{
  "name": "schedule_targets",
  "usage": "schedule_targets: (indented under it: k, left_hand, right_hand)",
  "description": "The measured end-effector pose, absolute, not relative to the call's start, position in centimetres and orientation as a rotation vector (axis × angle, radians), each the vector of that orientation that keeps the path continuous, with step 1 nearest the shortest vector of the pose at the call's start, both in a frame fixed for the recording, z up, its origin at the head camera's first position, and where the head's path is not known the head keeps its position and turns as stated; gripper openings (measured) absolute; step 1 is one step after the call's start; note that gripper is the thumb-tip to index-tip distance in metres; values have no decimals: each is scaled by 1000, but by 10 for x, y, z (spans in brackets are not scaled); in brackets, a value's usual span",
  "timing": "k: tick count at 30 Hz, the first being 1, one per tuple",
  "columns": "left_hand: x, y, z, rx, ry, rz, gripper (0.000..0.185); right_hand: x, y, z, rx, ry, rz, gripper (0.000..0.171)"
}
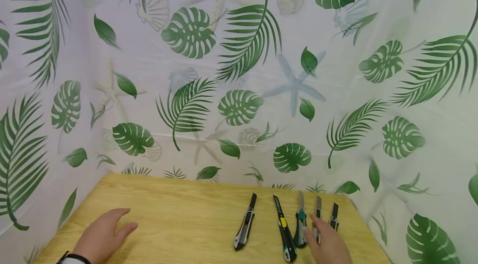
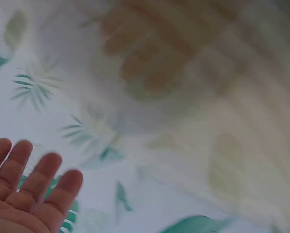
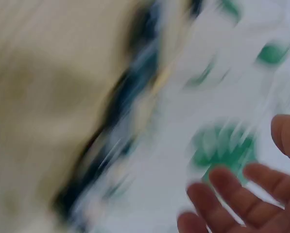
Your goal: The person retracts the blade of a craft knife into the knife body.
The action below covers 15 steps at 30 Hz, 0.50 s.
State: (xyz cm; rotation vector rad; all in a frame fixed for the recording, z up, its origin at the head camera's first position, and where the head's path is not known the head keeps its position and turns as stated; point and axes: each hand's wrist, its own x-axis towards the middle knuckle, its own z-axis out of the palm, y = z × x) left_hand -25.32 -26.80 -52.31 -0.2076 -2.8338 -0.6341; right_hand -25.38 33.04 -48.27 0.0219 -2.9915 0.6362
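Wooden table [image 1: 179, 214] nearest you: your right hand [image 1: 328, 245], fingers relaxed and holding nothing, overlaps the two rightmost utility knives [image 1: 317, 218], lying lengthwise away from you; your left hand [image 1: 102, 237] rests flat, well apart; leaf-print sheet [image 1: 239, 69] behind

No readable txt, labels, brands or nos. anywhere. The five utility knives [image 1: 286, 231] near the tabletop [image 1: 179, 218] right edge show no legible marking (one has a yellow patch on its grip, too small to tell if printed). Leaf-and-shell curtain [image 1: 239, 69] behind the tabletop is pattern only, no words or signs. Both wrist views are too blurred to read anything.
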Motion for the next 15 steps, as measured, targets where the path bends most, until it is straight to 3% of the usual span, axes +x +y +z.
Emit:
schedule_targets:
  k: [4,7,15]
  left_hand:
    - [-248,-230,-510,-230,-2819,-751,56]
    - [-245,-200,-506,-325,-2829,-865,52]
    - [-234,-150,-517,-696,-2846,-1153,50]
  right_hand:
    - [-263,255,-483,381,-3034,863,62]
    - [-273,213,-494,577,-3076,781,56]
    - [-290,162,-520,390,-3091,517,37]
